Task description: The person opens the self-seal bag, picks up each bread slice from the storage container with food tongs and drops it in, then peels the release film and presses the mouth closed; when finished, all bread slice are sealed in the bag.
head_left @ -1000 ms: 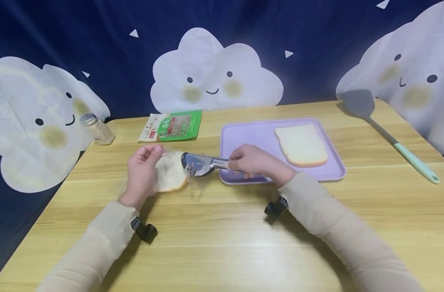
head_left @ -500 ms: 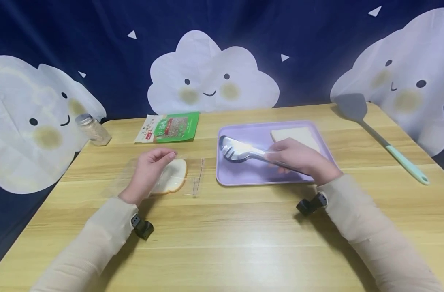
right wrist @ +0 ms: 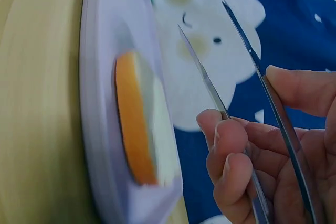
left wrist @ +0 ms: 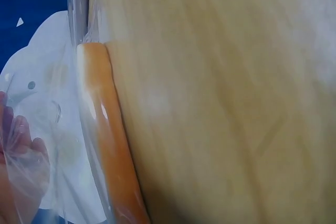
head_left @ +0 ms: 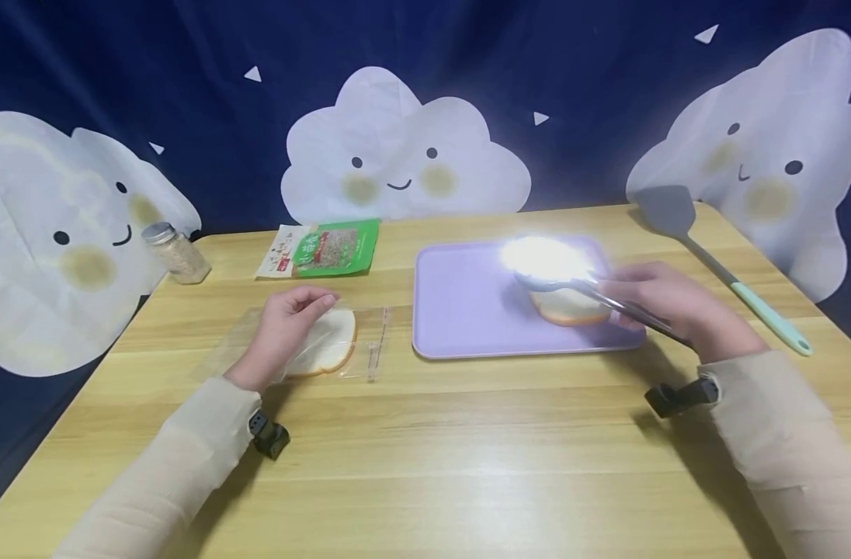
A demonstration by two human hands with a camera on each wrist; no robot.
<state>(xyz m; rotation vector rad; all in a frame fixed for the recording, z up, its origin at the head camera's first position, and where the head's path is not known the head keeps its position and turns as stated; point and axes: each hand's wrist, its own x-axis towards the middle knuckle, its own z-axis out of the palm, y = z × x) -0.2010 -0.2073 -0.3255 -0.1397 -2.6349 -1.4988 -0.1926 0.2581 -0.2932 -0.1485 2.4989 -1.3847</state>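
My left hand (head_left: 282, 334) pinches the upper side of a clear plastic bag (head_left: 378, 334), its film wrinkled in front of the fingers in the left wrist view. Inside the bag lies a slice of bread (head_left: 336, 341), partly hidden by that hand. My right hand (head_left: 659, 299) grips metal serving tongs (right wrist: 283, 119), whose two arms stand apart in the right wrist view with nothing between them. Below the tongs, another bread slice (head_left: 572, 307) lies on a lilac tray (head_left: 456, 307). Bright glare on the tongs' head covers part of that slice in the head view.
A green-and-white spice packet (head_left: 324, 248) lies behind the bag. The spice jar (head_left: 177, 255) leans at the table's back left. A grey turner with a mint handle (head_left: 768, 317) lies right of the tray, near the right arm.
The tongs have come away from the bag and moved right, over the tray and its bread slice. The bag's mouth has settled flatter on the table; my left hand has barely moved.
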